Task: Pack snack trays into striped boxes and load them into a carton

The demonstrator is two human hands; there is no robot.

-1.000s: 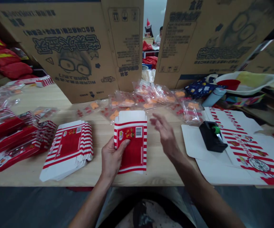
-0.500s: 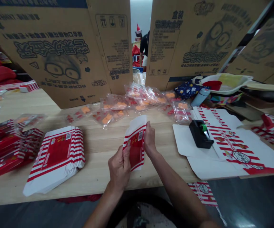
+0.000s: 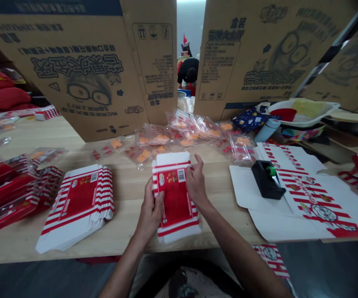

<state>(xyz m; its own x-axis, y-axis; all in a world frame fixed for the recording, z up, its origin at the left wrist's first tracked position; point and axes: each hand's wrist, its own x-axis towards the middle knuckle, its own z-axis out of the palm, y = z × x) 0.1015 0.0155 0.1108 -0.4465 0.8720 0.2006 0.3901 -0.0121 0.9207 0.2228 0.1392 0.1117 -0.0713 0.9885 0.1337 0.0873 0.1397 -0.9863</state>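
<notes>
Between my hands is a red-and-white striped carton [image 3: 175,203], with its printed red panel and barcode facing up and white flaps at both ends. My left hand [image 3: 151,205] grips its left edge, thumb on the panel. On the opposite side my right hand [image 3: 197,182] holds the upper right edge, with the index finger raised. To the left lies a stack of flattened striped cartons [image 3: 79,196]. Clear packets with orange and red pieces [image 3: 144,154] lie beyond the carton in a loose pile.
A black tape dispenser [image 3: 267,180] rests on flat printed card sheets [image 3: 315,198] at right. Filled red boxes [image 3: 8,194] are piled at far left. Large brown cardboard boxes [image 3: 82,74] wall off the back. A blue bottle [image 3: 266,130] stands near a white basin [image 3: 303,114]. Another person [image 3: 189,72] bends over behind the gap.
The carton has turned so its printed panel faces me more squarely and looks wider. My left hand has shifted slightly left. The person behind the gap has bent down.
</notes>
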